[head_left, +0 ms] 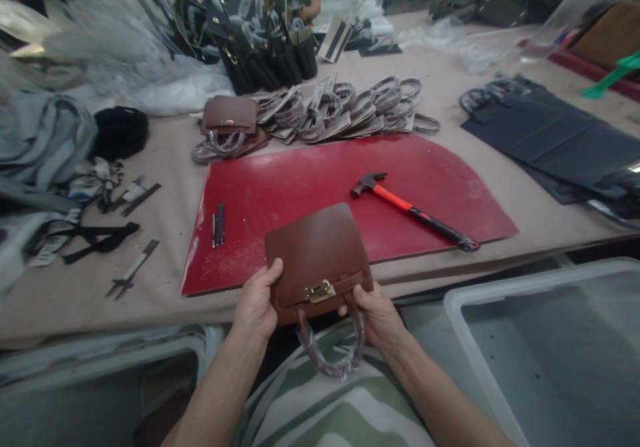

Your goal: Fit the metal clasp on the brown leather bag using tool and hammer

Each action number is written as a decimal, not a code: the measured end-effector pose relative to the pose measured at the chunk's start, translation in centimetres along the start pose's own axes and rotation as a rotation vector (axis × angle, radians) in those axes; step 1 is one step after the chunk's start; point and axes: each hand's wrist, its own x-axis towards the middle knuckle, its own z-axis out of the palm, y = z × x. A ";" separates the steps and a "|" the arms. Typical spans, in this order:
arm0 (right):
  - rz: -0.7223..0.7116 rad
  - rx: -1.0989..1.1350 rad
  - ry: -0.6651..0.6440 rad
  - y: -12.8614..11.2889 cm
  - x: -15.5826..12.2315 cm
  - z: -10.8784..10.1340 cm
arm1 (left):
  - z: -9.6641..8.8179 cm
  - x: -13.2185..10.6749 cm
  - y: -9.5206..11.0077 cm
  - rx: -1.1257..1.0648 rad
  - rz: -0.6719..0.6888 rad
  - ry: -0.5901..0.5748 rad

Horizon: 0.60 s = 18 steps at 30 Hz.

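Note:
A small brown leather handbag (315,250) with a gold clasp (320,292) lies over the near edge of a red mat (300,187). Its plastic-wrapped handle (331,357) hangs toward my lap. My left hand (257,300) grips the bag's left side, thumb on top. My right hand (377,314) holds the bag's right lower corner, next to the handle.
A hammer (413,210) with an orange-and-black handle lies on the mat's right. Another brown bag (229,115) and several wrapped straps (345,107) lie behind. Black bags (265,50) and a person stand at the far end. Dark panels (550,134) lie right, a grey bin (550,347) near right, small tools (133,270) left.

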 end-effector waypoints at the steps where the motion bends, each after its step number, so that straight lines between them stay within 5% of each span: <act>1: 0.000 -0.008 0.000 0.0 0.0 0.0 | -0.2 0.2 0.0 0.012 0.022 -0.002; 11: -0.001 -0.100 0.037 -1.2 -0.1 1.3 | -0.3 1.2 0.8 0.025 0.029 -0.044; 18: 0.093 -0.066 0.208 -0.9 1.5 -0.1 | 0.8 2.5 1.4 -0.020 0.092 -0.177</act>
